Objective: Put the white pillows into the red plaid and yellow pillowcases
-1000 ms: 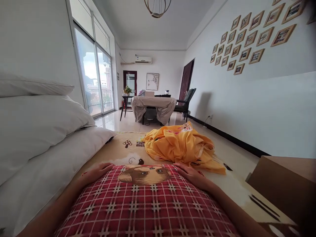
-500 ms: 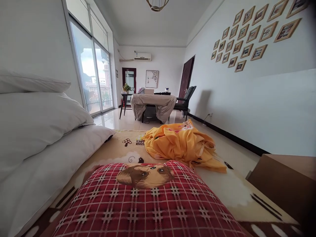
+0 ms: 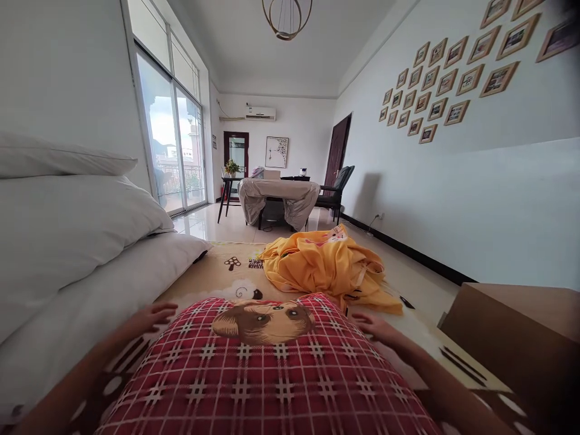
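The red plaid pillow (image 3: 272,374) lies on the printed sheet (image 3: 185,284) between the two hands, the left hand (image 3: 154,318) just beside its far left corner, the right hand (image 3: 374,326) just beside its far right. Its near edge is cut off by the bottom of the view, and both forearms run out of it too. Each hand is open, fingers loosely apart, with nothing in its grasp; whether any fingertip touches the fabric is hard to tell.

Beyond the left hand (image 3: 151,318), I see daylight through tall glass doors (image 3: 186,136), shining on the glossy floor (image 3: 203,219). Past the right hand (image 3: 375,326), framed pictures (image 3: 446,83) cover a white wall (image 3: 493,205); a draped table (image 3: 278,190) stands well ahead.
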Demonstrator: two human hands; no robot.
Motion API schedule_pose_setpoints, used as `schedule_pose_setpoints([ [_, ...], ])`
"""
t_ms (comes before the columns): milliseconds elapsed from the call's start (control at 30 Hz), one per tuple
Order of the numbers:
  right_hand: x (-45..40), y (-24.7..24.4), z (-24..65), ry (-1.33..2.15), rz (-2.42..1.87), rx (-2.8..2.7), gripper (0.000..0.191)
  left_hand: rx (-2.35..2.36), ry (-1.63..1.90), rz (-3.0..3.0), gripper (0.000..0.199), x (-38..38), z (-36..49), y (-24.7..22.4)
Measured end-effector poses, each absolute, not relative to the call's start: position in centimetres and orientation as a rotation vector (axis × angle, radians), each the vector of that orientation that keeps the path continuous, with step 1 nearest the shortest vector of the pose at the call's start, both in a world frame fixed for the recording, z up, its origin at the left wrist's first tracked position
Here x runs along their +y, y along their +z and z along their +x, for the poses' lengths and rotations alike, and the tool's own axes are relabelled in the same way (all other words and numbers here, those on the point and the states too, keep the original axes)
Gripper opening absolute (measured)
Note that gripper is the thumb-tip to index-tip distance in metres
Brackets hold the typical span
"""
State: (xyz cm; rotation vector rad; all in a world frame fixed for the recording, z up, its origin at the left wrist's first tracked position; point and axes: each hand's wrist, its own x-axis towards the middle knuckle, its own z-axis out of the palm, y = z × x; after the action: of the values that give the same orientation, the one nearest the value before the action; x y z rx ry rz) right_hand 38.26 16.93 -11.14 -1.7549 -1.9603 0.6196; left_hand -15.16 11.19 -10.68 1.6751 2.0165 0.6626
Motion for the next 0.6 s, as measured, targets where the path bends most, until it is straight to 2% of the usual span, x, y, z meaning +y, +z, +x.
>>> schedule_pose_setpoints([
  [133, 16.9, -5.2, 34.4, 0.45, -1.68, -2.175, 0.056, 2.157, 0.417, 2.128, 0.049, 12.4, -11.0, -3.1],
  [233, 16.7, -2.1, 28.0, 0.322, -1.514, -2.361, 0.057, 2.119, 0.395, 2.269, 0.049, 14.0, -3.9, -0.3],
  [300, 16.3, -2.4, 23.9, 0.261, -1.448, -2.439, 0.053, 2.101, 0.348, 2.307, 0.043, 14.7, 0.6, -1.6],
  [433, 15.2, -7.2, 20.3, 0.255, -1.459, -2.524, 0.04, 1.965, 0.209, 2.358, 0.032, 14.2, 5.0, -8.5],
  [500, 15.0, -9.7, 20.7, 0.306, -1.479, -2.552, 0.042, 1.914, 0.147, 2.355, 0.035, 13.5, 5.1, -11.1],
  [600, 15.6, -11.4, 22.2, 0.336, -1.496, -2.539, 0.044, 1.878, 0.118, 2.343, 0.042, 13.3, 3.7, -12.2],
])
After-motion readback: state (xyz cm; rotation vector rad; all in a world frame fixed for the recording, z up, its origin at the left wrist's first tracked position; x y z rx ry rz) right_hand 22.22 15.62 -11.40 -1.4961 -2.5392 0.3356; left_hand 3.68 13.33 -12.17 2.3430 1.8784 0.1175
